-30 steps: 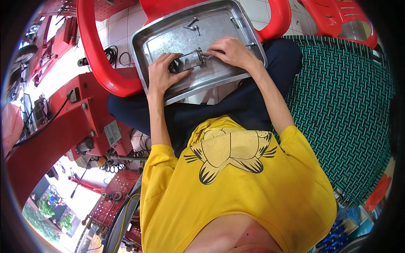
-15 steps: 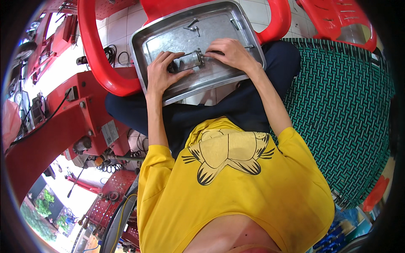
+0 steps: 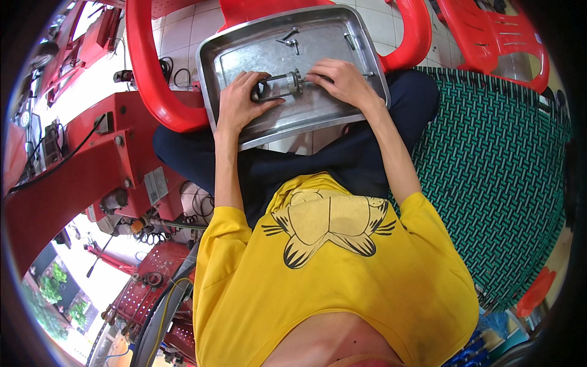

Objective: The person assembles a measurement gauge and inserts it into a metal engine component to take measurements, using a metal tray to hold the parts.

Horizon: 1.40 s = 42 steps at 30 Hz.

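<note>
A metal assembly with a round toothed end plate and long side rods (image 3: 296, 82) lies across the middle of a shallow steel tray (image 3: 244, 58). My left hand (image 3: 237, 103) is wrapped round its left end, thumb on the near side and fingers on the far side. From the right, my right hand (image 3: 343, 83) pinches a thin shaft that sticks out of the end plate. Its fingertips partly cover the shaft. My left palm hides some of the dark left end of the assembly.
Loose small metal parts (image 3: 290, 40) and a short metal pin (image 3: 349, 41) lie in the tray. The tray rests by my legs against a red plastic chair (image 3: 142, 67). Red machinery (image 3: 67, 165) stands at left; a green woven seat (image 3: 489, 183) is at right.
The whole view has shifted slightly, so the tray and both hands sit a little to the right. Both hands keep their hold on the metal assembly, with little visible finger movement.
</note>
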Tool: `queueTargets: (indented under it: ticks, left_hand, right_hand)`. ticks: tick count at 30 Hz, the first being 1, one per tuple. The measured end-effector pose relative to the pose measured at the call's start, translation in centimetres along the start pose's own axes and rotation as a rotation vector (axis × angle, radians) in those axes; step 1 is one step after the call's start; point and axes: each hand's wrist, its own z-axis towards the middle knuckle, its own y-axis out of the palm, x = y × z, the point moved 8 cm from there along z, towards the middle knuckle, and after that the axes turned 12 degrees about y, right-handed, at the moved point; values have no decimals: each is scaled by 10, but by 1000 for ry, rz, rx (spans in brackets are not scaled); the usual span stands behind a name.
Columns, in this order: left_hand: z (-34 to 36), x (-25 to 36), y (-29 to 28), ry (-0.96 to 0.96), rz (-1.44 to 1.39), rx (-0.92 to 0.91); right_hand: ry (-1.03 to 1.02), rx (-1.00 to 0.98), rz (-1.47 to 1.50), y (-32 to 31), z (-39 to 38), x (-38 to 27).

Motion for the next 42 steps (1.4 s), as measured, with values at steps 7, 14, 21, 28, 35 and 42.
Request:
queueTargets:
  ticks: [7, 14, 21, 28, 35, 42]
  left_hand:
    - [-1, 0, 0, 57, -54, 64]
    - [-2, 11, -25, 30, -194, 187]
    - [10, 85, -79, 193, -90, 454]
    - [27, 147, -95, 384, 36, 467]
    - [35, 158, -98, 424, 40, 492]
    - [31, 131, -102, 320, 40, 433]
  right_hand:
    - [15, -13, -13, -1, 1, 2]
    - [-24, 18, -10, -7, 0, -10]
    - [-222, 324, -63, -33, -9, -25]
    - [-301, 462, -73, -47, -23, -31]
    - [-241, 533, -67, -57, -25, -29]
    - [-259, 428, -41, -46, -16, -31]
